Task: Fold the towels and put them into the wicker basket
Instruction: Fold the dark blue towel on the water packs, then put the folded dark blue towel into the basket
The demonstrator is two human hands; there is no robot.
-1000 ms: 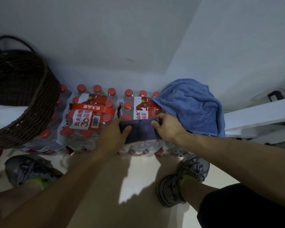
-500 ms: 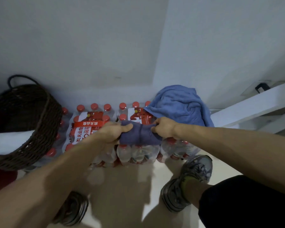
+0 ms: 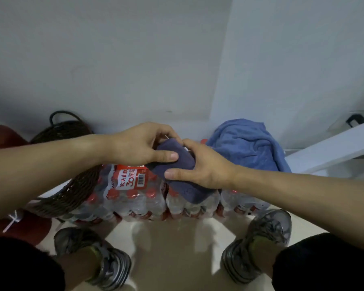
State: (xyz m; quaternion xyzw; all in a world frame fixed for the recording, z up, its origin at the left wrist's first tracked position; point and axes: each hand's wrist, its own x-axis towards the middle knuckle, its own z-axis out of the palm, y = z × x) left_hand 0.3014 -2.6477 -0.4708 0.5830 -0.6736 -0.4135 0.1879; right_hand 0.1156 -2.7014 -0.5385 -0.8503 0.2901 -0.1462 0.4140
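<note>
A folded dark purple towel [image 3: 189, 192] is lifted above the bottle packs, held between both hands. My left hand [image 3: 143, 145] grips its upper left end, thumb on top. My right hand [image 3: 200, 164] grips its right side, thumb along the near edge. A light blue towel [image 3: 246, 143] lies crumpled on the packs to the right. The dark wicker basket [image 3: 72, 192] sits at the left, mostly hidden behind my left forearm; its handle [image 3: 61, 114] shows above the arm.
Shrink-wrapped packs of red-capped water bottles [image 3: 135, 198] stand against the white wall. A red object [image 3: 2, 137] sits at far left and a white beam [image 3: 332, 148] at right. My two shoes [image 3: 105, 261] stand on the beige floor.
Both hands lifted the purple towel off the packs and brought it up and left, closer together. The view tilted, and my left forearm now crosses in front of the basket.
</note>
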